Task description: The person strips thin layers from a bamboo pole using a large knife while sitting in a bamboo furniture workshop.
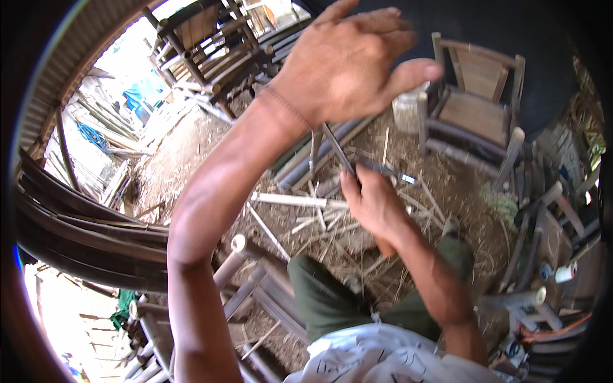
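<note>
While my right hand (373,204) clamps a thin dark blade (338,150) slanting up-left, my left hand (348,60) hovers above, fingers loosely curled, near 1 pale container (407,110).

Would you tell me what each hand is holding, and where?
The right hand grips a thin dark strip near its lower end. The raised left hand appears empty.

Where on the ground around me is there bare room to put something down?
The brown dirt floor lies mostly bare between the stacked wooden chairs and the pale bamboo offcuts. It is crowded under the right hand, where those offcuts scatter, and beside the grey bamboo poles.
</note>
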`<state>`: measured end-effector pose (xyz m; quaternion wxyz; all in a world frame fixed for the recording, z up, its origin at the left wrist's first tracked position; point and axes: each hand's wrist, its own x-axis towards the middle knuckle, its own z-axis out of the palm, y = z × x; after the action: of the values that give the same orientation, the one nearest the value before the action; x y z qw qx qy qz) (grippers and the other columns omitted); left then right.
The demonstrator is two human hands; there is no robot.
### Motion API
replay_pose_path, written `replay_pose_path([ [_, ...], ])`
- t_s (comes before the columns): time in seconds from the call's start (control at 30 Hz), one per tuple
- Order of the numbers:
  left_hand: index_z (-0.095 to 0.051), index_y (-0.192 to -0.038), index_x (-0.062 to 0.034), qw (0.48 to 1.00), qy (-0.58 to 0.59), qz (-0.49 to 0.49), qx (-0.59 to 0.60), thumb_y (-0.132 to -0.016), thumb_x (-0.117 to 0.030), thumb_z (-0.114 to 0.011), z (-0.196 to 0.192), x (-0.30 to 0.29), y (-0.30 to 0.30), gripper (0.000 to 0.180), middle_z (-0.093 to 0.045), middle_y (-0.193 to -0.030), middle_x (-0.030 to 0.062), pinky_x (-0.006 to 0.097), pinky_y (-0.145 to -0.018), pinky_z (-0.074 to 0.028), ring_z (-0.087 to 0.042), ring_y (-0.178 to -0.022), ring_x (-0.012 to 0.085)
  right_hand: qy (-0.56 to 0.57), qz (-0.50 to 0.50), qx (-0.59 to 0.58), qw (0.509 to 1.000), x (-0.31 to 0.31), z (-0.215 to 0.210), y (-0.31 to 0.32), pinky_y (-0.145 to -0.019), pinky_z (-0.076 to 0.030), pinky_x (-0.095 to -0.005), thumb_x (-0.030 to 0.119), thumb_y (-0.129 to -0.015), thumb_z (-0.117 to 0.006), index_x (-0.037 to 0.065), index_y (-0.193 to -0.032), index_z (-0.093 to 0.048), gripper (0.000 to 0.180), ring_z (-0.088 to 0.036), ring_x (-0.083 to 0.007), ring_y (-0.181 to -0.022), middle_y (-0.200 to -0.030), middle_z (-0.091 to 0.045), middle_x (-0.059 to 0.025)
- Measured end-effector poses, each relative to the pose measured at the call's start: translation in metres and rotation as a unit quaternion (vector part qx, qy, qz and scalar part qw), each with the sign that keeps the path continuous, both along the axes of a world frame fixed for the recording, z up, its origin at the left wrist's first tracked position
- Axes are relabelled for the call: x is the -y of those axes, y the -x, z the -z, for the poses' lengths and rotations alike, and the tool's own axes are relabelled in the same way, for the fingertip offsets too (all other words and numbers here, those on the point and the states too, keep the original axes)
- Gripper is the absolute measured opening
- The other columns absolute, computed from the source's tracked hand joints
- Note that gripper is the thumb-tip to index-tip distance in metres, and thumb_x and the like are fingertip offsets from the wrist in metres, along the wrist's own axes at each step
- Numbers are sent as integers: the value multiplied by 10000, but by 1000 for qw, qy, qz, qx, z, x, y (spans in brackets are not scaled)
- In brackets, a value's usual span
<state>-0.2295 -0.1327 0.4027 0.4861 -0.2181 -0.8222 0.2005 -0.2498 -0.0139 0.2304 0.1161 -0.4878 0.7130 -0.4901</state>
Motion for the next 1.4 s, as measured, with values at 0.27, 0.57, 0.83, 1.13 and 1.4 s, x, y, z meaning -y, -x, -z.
replay_pose_path([
  [0.27,-665,-1166,-196,910,-110,-295,269,-910,-725,-171,82,58,19,768,-669,-1087,129,473,-1071,-375,-601,-1117,268,-27,1,2,1000,4,-2,8,-630,-492,-471,290,-987,-449,-13,-935,-571,331,-619,-384,-638,-687,-613,-206],
  [0.57,-582,-513,-147,898,-96,-311,295,-908,-741,-171,72,69,13,823,-558,-499,93,400,-547,-509,-621,-583,254,-108,48,-151,981,17,-15,46,-394,-471,-316,121,-950,-490,-37,-933,-606,197,-598,-195,-486,-641,-623,-139],
  [0.83,-716,-933,-43,982,-67,-148,101,-917,-580,-485,66,104,-10,585,-671,-929,107,424,-828,-511,-628,-953,272,-83,-36,-2,996,51,-8,40,-426,-454,-342,262,-973,-511,32,-893,-593,256,-537,-143,-455,-590,-564,-37],
  [1.13,-564,-1115,84,918,-372,-80,115,-768,-433,-777,113,86,-47,659,-636,-1014,248,415,-779,-530,-658,-900,339,-114,-25,102,988,63,50,34,-448,-467,-317,247,-970,-539,13,-987,-547,236,-566,-149,-523,-663,-553,-42],
  [1.4,-685,-1024,12,783,-619,65,10,-883,-194,-700,25,19,-70,249,-683,-756,22,223,-597,-463,-570,-631,81,-115,-113,15,987,-15,-72,10,-430,-425,-291,190,-982,-530,16,-939,-516,180,-473,-97,-492,-629,-486,-9],
])
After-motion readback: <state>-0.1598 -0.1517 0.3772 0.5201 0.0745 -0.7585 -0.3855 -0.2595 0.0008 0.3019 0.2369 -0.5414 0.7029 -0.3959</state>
